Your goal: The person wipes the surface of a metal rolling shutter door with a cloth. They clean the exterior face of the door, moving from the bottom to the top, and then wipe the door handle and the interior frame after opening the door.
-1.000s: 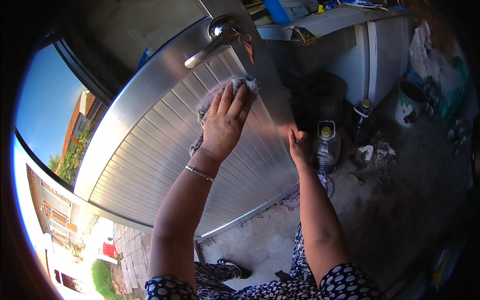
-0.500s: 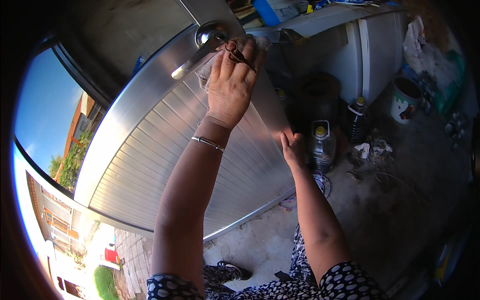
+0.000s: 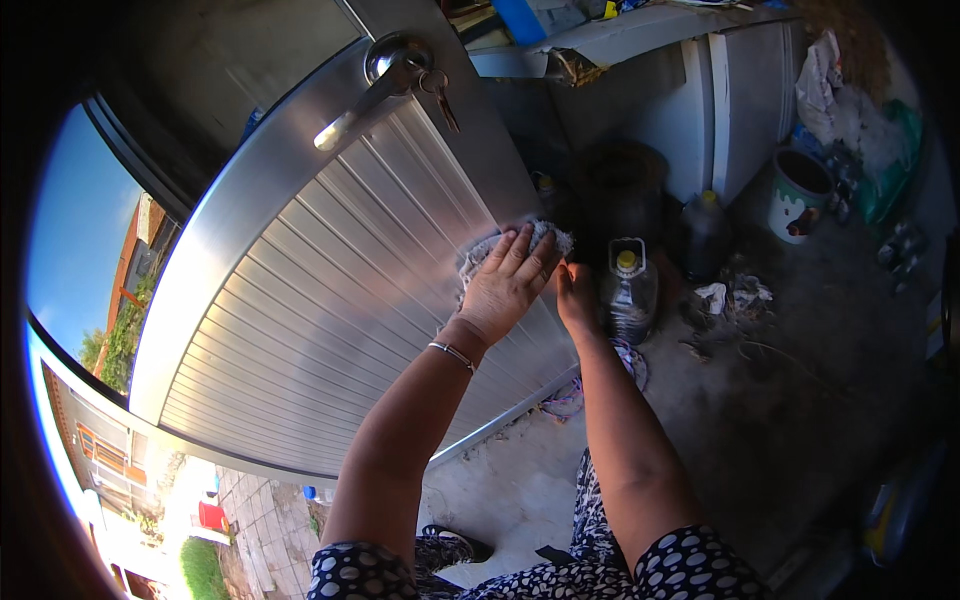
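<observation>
A silver metal door (image 3: 290, 310) with ribbed panelling stands open before me. My left hand (image 3: 503, 287), a bracelet at its wrist, lies over a grey fluffy cloth (image 3: 475, 257) and presses it against the door's smooth border. Just beside it, my right hand (image 3: 577, 302) grips the door's edge with the thumb up; its other fingers are partly hidden. Higher up are the lever handle (image 3: 352, 118) and a bunch of keys (image 3: 438, 95) hanging at the lock, both free of my hands.
Behind the door's edge stand a clear jug with a yellow cap (image 3: 630, 295), a dark bottle (image 3: 706, 235) and a paint bucket (image 3: 797, 195). Crumpled scraps (image 3: 735, 295) litter the concrete floor. A cluttered shelf (image 3: 640, 35) runs along the back. Outside at left is a paved yard (image 3: 265, 515).
My left hand has slid the cloth down the door from beside the handle to near my right hand, uncovering the keys. My right hand keeps its grip on the edge.
</observation>
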